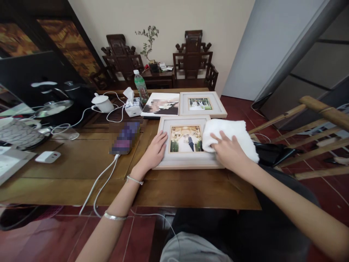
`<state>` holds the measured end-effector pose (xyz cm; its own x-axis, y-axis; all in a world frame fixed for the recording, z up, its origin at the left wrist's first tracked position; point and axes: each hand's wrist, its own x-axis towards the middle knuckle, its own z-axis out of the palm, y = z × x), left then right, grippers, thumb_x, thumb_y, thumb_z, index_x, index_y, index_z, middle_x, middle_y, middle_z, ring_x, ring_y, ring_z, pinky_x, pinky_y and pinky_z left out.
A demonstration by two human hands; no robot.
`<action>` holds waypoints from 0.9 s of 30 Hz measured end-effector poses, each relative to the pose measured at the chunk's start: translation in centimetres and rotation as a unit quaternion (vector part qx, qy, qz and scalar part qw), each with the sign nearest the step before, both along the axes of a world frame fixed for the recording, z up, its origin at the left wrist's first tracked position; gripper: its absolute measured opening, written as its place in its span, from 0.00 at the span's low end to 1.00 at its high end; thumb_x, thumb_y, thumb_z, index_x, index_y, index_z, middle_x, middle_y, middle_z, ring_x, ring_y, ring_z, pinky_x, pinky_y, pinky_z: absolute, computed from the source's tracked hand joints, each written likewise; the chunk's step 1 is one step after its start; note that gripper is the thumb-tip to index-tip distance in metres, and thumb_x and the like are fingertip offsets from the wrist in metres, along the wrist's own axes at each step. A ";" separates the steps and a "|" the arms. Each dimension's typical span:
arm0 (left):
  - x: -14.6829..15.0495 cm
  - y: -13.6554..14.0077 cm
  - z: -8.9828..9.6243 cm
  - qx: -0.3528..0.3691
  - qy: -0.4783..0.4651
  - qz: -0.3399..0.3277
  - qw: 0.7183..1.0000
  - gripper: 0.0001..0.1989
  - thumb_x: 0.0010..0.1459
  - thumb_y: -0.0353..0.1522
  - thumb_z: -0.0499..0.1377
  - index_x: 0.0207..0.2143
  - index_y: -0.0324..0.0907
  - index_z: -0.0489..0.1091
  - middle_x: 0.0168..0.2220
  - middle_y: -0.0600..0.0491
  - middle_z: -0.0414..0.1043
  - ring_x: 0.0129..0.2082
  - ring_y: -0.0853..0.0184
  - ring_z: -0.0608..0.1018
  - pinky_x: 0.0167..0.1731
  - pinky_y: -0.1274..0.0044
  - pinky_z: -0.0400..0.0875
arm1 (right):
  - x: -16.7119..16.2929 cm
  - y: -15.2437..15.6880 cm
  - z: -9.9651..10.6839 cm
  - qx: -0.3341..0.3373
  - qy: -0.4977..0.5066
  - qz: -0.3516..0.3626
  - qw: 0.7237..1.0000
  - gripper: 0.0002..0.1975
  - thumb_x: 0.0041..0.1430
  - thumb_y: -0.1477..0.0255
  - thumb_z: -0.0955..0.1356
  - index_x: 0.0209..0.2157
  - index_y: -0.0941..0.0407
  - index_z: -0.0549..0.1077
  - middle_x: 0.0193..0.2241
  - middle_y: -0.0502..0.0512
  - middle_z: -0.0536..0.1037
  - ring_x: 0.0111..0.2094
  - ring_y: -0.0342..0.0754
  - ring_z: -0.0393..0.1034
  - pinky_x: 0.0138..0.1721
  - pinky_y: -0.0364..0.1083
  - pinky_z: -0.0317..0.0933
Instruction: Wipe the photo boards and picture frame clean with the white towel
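A light wooden picture frame (188,160) with a wedding photo lies flat near the table's front edge. My left hand (156,152) grips its left side, fingers along the edge. Over the frame's right part, my right hand (227,148) holds a folded white towel (231,131) down, its fingertips pressed into the fabric. The towel hides the frame's right edge and hangs beyond it. Behind lie a second framed photo (201,112) and a white-edged photo album or panel (160,105), side by side.
To the left on the wooden table (81,178) are a phone (125,138) on a charging cable, a tissue box (133,108), a green-labelled bottle (140,85), a lidded white cup (103,103) and a white charger (48,157). A wooden chair (321,109) stands at the right.
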<state>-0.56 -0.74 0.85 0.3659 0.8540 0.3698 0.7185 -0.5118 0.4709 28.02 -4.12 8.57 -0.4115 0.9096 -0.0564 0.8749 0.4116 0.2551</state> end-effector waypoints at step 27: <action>0.5 -0.2 -0.2 0.007 -0.015 0.034 0.999 0.22 0.63 0.32 0.45 0.57 0.35 0.63 0.60 0.42 0.60 0.64 0.58 0.56 0.62 0.60 0.52 | -0.1 -4.0 3.1 -0.087 0.195 0.106 0.971 0.29 0.49 0.87 0.59 0.52 0.53 0.70 0.60 0.60 0.62 0.57 0.55 0.62 0.53 0.54 0.60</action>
<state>-0.05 -0.95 0.62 0.2962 0.8716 0.3907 0.7380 -0.4685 0.4857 27.88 -8.13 11.67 -0.6100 0.7924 -0.0033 0.7815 0.6009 -0.1680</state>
